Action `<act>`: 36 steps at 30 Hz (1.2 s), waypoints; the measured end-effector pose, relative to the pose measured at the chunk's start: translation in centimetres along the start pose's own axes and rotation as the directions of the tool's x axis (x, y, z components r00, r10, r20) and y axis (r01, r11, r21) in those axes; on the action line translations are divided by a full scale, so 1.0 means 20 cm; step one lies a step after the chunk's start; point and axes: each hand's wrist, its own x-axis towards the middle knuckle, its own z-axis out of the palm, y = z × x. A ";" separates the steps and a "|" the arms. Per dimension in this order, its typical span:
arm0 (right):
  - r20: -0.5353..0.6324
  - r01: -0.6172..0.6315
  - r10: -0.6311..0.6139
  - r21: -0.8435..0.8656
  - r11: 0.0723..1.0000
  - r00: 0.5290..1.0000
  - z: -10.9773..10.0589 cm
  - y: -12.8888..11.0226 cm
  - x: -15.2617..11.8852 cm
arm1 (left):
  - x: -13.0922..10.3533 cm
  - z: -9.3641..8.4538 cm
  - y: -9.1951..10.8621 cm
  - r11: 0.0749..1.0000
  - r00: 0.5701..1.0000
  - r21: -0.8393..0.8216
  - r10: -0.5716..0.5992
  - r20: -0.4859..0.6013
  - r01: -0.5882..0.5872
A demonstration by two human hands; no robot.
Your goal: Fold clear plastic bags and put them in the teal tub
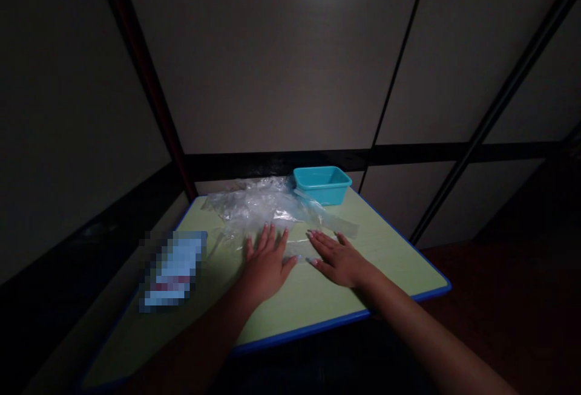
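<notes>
My left hand (265, 268) lies palm down with its fingers spread, the fingertips at the near edge of some clear plastic bags (258, 204). To its right, my right hand (338, 257) rests flat with fingers stretched, over a strip of clear plastic (302, 247) that runs between the two hands. Neither hand grips anything. The crumpled plastic is heaped toward the back of the table, and one flap reaches right, past my right fingertips. How many bags there are I cannot tell.
A turquoise plastic basket (323, 194) stands at the back of the light green table (308, 313), which has a blue edge. At the left lies a blurred-out light blue packet (175, 268). Cabinet panels (281, 56) rise right behind the table.
</notes>
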 end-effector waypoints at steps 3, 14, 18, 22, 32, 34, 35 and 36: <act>-0.056 0.010 -0.008 0.033 0.999 0.998 0.00 0.01 -0.01 | 0.01 0.00 0.02 0.986 0.988 -0.066 0.154 0.032 -0.151; -0.277 -0.075 0.099 0.095 0.993 0.956 -0.33 0.19 0.14 | 0.05 0.00 -0.03 0.973 0.973 -0.096 0.216 0.084 -0.208; -0.177 -0.143 0.156 0.082 0.986 0.972 -0.31 0.22 0.20 | 0.06 0.00 -0.04 0.968 0.965 -0.103 0.239 0.108 -0.228; -0.128 -0.181 0.191 0.086 0.980 0.973 -0.26 0.25 0.17 | 0.07 -0.02 -0.04 0.954 0.955 -0.121 0.284 0.086 -0.273; -0.062 -0.066 0.067 0.015 0.998 0.996 -0.19 0.27 0.16 | 0.06 0.01 -0.07 0.924 0.920 -0.168 0.367 0.140 -0.343; -0.043 -0.049 0.049 -0.007 0.999 0.998 -0.19 0.25 0.17 | 0.05 0.01 -0.06 0.929 0.917 -0.172 0.358 0.176 -0.329; -0.033 -0.043 0.042 -0.012 0.999 0.999 -0.19 0.24 0.17 | 0.05 0.01 -0.06 0.931 0.916 -0.172 0.351 0.192 -0.321; -0.021 -0.041 0.041 -0.011 0.999 0.999 -0.19 0.23 0.17 | 0.05 0.01 -0.05 0.934 0.916 -0.171 0.344 0.205 -0.313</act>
